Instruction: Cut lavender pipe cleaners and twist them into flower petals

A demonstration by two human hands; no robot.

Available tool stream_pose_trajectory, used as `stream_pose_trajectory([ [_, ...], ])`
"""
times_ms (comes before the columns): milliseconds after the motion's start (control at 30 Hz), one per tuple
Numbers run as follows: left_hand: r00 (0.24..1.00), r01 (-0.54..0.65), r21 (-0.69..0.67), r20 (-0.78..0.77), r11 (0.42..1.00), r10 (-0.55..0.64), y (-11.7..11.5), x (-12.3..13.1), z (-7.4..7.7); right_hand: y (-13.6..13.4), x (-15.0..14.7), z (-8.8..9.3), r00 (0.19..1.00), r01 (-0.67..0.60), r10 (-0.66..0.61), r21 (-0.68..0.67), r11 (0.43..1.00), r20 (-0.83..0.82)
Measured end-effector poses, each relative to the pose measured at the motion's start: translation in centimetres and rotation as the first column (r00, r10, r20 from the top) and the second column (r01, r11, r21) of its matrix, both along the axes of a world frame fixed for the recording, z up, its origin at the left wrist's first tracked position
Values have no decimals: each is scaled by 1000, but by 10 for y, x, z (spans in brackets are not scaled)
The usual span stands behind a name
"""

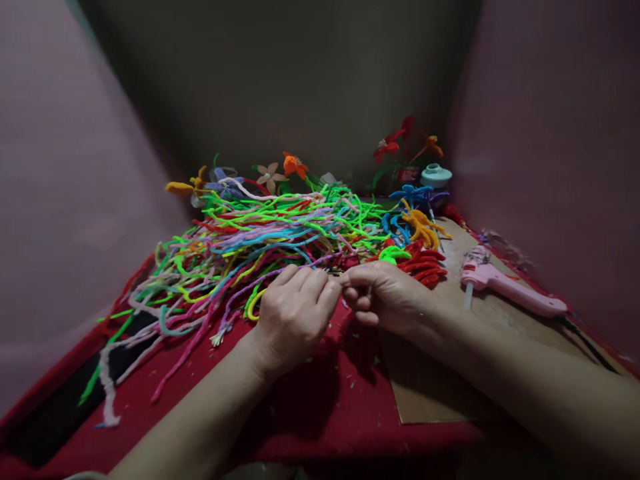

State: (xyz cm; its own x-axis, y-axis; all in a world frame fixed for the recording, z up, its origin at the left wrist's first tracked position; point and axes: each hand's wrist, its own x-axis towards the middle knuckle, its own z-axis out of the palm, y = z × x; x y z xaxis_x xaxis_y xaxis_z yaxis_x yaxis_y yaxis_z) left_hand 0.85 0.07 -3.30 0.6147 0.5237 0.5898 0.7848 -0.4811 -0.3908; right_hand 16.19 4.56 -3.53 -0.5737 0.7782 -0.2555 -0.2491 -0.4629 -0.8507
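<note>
My left hand and my right hand meet over the front edge of a heap of coloured pipe cleaners. Both are closed, the thumbs and forefingers pinched close together. Whatever lies between the fingertips is too small or too hidden to name. Just behind the hands lie red petal shapes of bent pipe cleaner and a bright green one. Several pipe cleaners trail out to the left of my left hand, beside a small bundle of pale-tipped stems.
A pink glue gun lies on a cardboard sheet at right, its cord running off right. Orange and blue shapes lie behind. Finished flowers and a pale teal container stand at the back. Red cloth covers the table.
</note>
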Motion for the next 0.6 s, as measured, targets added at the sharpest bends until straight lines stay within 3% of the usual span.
stream_pose_trajectory([
  [33, 999, 11, 8, 45, 1000, -11, 1, -2, 0, 1, 1, 1, 1000, -3, 2, -29, 1000, -21],
  [100, 961, 23, -44, 277, 999, -10, 5, -6, 2, 2, 3, 3, 999, -5, 7, 30, 1000, -44],
  [133, 893, 27, -97, 449, 995, 19, 9, -8, 3, 3, 4, 2, 999, -5, 11, 99, 995, -53],
  [200, 622, 102, -289, 765, 952, 166, 16, -13, 7, 5, 6, 0, 998, -6, 21, 236, 972, -61],
  [267, 297, 351, -491, 866, 797, 403, 22, -17, 10, 7, 7, -3, 998, -13, 31, 326, 945, -50],
  [300, 190, 509, -537, 832, 673, 521, 24, -19, 10, 7, 8, -4, 999, -23, 38, 360, 933, -33],
  [333, 139, 652, -541, 774, 532, 617, 26, -20, 11, 6, 9, -4, 999, -41, 49, 390, 920, -10],
  [400, 142, 831, -482, 665, 276, 733, 27, -21, 9, 5, 10, -3, 997, -77, 66, 448, 891, 41],
  [433, 169, 870, -457, 626, 182, 762, 26, -20, 8, 4, 11, -2, 996, -90, 69, 473, 877, 62],
  [533, 287, 905, -424, 531, -44, 797, 23, -17, 5, 2, 13, 2, 993, -106, 61, 511, 853, 104],
  [600, 344, 907, -394, 493, -148, 799, 20, -15, 4, 1, 14, 3, 992, -101, 45, 518, 849, 119],
])
